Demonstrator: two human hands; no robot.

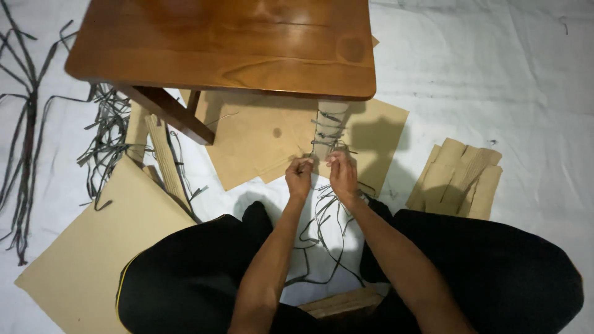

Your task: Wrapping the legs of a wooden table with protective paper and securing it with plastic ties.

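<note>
Both hands pinch thin dark strips against an upright wrapped cardboard piece, under the wooden surface.

From nine o'clock I see loose long dark grey strips [25, 124] spread flat on the white floor sheet [495, 74], within reach; a large tan cardboard sheet [93, 247] lies at seven o'clock. At centre my left hand [299, 176] and right hand [342, 175] are each clenched on thin dark strip ends [322, 216], which trail down between my knees, seemingly to keep them taut. Just past the fingertips, the narrow tan cardboard piece wrapped with dark strips [327, 130] stands below the glossy brown wooden surface [229, 43]. At three o'clock, a stack of cut tan cardboard pieces [458, 179] lies apart.
</note>
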